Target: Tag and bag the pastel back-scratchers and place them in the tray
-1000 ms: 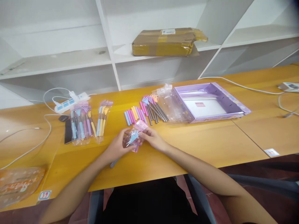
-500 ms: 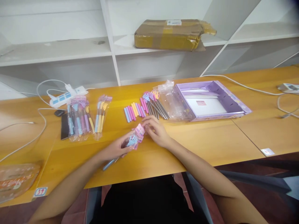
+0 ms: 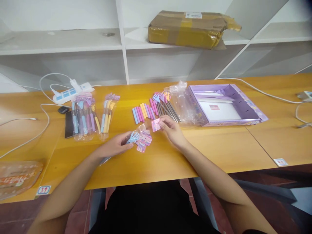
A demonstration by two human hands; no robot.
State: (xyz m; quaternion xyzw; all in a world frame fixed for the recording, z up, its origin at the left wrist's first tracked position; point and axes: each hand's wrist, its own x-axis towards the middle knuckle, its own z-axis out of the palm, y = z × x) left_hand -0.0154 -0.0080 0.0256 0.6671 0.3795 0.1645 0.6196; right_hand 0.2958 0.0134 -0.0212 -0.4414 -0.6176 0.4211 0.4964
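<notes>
My left hand (image 3: 116, 145) is wrapped round a bagged back scratcher with a light blue claw head (image 3: 133, 137). Several pink cards (image 3: 145, 139) lie beside that head, partly over clear plastic. Between its thumb and fingers my right hand (image 3: 172, 131) pinches a single pink card (image 3: 156, 124). Just beyond are coloured handle sleeves (image 3: 142, 113) in a row and a pile of metal rods (image 3: 169, 110) with claw heads. Packed scratchers in clear bags (image 3: 84, 118) rest at the left, with another bag (image 3: 106, 117) next to them.
A purple open box (image 3: 219, 121) stands at the right, with clear plastic bags (image 3: 186, 105) beside it. A power strip (image 3: 70, 94) with white cables sits at the back left. On the shelf lies a taped carton (image 3: 185, 31).
My right hand has moved slightly right, and a single pink card now shows in its pinch, apart from the others. My left hand has shifted left with the blue scratcher, and the cards have fanned out.
</notes>
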